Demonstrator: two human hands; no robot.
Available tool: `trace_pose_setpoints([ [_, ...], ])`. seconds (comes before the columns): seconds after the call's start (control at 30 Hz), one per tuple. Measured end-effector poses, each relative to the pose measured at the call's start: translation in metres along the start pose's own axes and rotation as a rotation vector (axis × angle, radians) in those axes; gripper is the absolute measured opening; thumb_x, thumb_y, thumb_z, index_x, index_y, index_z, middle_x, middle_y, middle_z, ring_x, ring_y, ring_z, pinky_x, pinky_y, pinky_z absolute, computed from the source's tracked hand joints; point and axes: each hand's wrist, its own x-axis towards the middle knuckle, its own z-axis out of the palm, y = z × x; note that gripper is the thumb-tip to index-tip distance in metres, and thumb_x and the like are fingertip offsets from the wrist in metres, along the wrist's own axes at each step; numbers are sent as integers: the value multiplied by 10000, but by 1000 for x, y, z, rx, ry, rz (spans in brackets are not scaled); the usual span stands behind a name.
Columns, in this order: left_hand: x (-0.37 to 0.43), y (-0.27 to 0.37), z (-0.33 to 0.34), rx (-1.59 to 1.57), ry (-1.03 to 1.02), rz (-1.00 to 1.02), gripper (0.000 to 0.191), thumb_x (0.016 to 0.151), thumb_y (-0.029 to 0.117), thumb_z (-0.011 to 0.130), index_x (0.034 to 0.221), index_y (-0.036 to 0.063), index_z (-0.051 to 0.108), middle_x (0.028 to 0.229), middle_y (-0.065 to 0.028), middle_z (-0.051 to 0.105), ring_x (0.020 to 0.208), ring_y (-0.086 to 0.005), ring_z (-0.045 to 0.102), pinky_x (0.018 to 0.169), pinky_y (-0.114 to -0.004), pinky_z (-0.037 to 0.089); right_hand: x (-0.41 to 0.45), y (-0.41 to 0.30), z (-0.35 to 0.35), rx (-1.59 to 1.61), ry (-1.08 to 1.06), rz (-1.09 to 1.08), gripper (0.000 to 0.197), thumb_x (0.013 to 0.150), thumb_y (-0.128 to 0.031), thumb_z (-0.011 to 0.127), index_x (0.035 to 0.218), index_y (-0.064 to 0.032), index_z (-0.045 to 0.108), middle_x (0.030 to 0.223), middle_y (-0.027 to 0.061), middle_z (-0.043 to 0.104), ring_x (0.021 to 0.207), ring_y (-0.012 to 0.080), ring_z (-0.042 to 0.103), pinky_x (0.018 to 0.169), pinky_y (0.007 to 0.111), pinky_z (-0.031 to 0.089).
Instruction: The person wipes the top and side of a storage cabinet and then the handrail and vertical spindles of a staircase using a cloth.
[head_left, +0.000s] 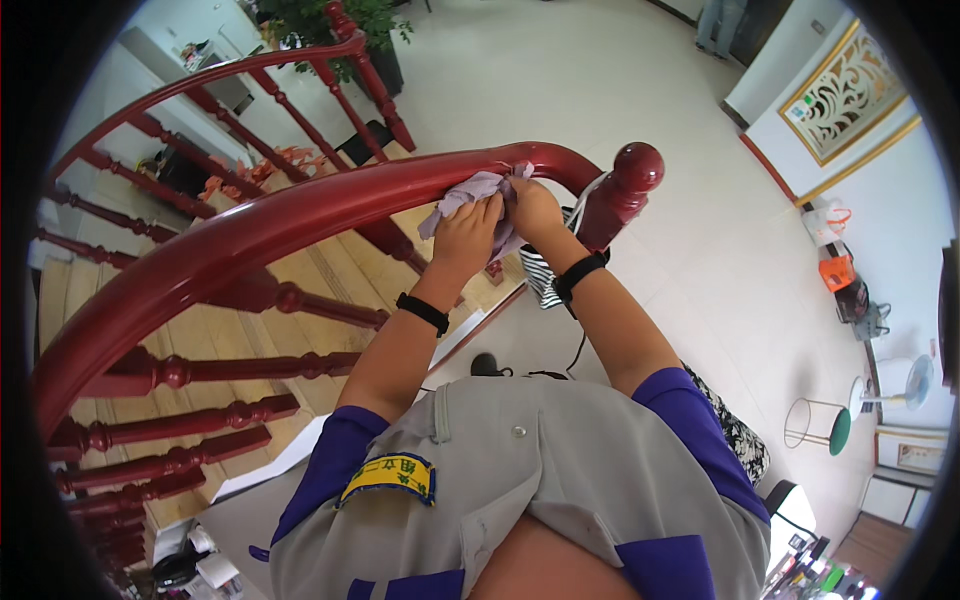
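A crumpled pale purple cloth (471, 193) lies against the side of a glossy red wooden handrail (300, 199), near the rail's curved end. My left hand (469, 232) presses on the cloth with its fingers over it. Right beside it, my right hand (534, 208) grips another part of the same cloth, its fingertips partly hidden. Just to the right stands the newel post with a round red finial (639, 166). A white strap (587, 196) loops around that post, and a black-and-white striped bag (541, 277) hangs below it.
Turned red balusters (330, 296) and wooden stair treads (322, 255) lie under the rail. A second curved railing (225, 71) rises beyond, near a potted plant (382, 64). On the right are a green-topped stool (840, 431), a fan (919, 382) and several bags. A person's legs (720, 26) show far off.
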Motion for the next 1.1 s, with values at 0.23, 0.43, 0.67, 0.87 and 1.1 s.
trace_pose_setpoints([
  [0.23, 23, 17, 47, -339, -101, -115, 380, 763, 76, 558, 1139, 33, 581, 962, -145, 641, 904, -317, 601, 791, -392, 482, -36, 0, -54, -14, -48, 84, 221, 795, -177, 631, 968, -43, 600, 943, 218, 620, 914, 394, 584, 773, 454, 472],
  [0.43, 115, 44, -10, -968, 214, -209, 385, 784, -34, 495, 1164, 16, 533, 1072, -198, 591, 990, -370, 568, 876, -426, 454, -19, -45, -170, 141, 324, -153, 310, 846, -94, 623, 1141, -38, 548, 978, 190, 541, 866, 374, 548, 753, 409, 459],
  [0.67, 199, 41, -27, -606, 129, -142, 594, 832, 164, 647, 1342, 12, 384, 1346, -323, 377, 1206, -471, 427, 1012, -478, 373, 47, -12, -222, 510, 563, 88, 277, 974, -159, 498, 1218, -30, 515, 1023, 85, 623, 943, 163, 575, 837, 288, 465],
  [0.87, 202, 46, -9, -810, -77, 77, 769, 722, 241, 740, 1315, -83, 373, 1240, -308, 484, 1156, -438, 490, 972, -452, 422, 66, -2, -213, 815, 464, 293, 301, 952, -144, 528, 1194, 33, 500, 1034, 82, 599, 905, 150, 568, 834, 276, 469],
  [1.1, 211, 48, 2, -1313, -211, -29, 1031, 682, 243, 816, 1423, -61, 167, 1308, -290, 456, 1194, -394, 497, 990, -391, 417, 88, -12, -231, 1235, 383, 281, 544, 871, -48, 571, 1343, 63, 324, 1045, 140, 548, 962, 205, 557, 842, 336, 480],
])
